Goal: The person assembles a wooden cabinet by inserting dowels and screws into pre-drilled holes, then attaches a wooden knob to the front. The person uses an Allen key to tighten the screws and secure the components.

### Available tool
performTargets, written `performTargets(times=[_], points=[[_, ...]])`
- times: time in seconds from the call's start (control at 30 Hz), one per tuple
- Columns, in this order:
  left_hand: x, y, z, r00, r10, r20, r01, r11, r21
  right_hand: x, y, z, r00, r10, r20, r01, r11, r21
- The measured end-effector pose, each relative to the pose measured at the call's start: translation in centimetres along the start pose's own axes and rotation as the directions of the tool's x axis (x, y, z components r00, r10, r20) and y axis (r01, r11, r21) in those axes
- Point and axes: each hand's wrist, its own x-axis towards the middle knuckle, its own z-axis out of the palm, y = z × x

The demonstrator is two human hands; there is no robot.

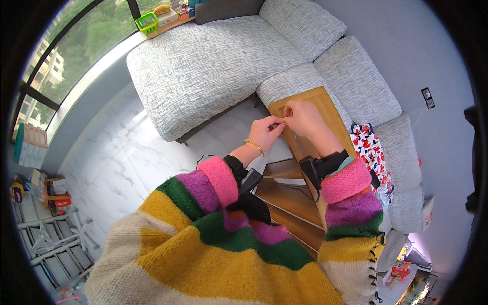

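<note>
My left hand [265,133], with a gold bangle at its wrist, has its fingertips pinched together at the far edge of a wooden shelf unit [326,108]. My right hand [304,121] meets it there, thumb and forefinger closed, above the unit's side panel. Between the two sets of fingertips, whatever they pinch is too small or too hidden to name. Below my wrists the unit's brown shelves [292,195] show between my sleeves. Black straps with small devices sit on both wrists.
A grey sofa [203,66] curves around the far and right sides. Patterned red, white and navy cloth [368,147] lies on its seat beside the unit. A green basket [147,23] stands on the window sill. White racks [56,244] are at the lower left.
</note>
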Motion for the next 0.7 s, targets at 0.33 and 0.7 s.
performTargets(times=[0.33,0.7], points=[[-0.5,-0.3,0.6,0.999,0.024,-0.044,-0.026,0.998,-0.053,-1.6,1.0,-1.2,0.929,-0.366,0.055,0.37,0.914,-0.169],[-2.0,-0.6,1.3,0.98,0.005,-0.2,-0.065,0.953,-0.294,0.8,-0.7,-1.1,0.981,-0.135,0.138,0.153,0.979,-0.135]])
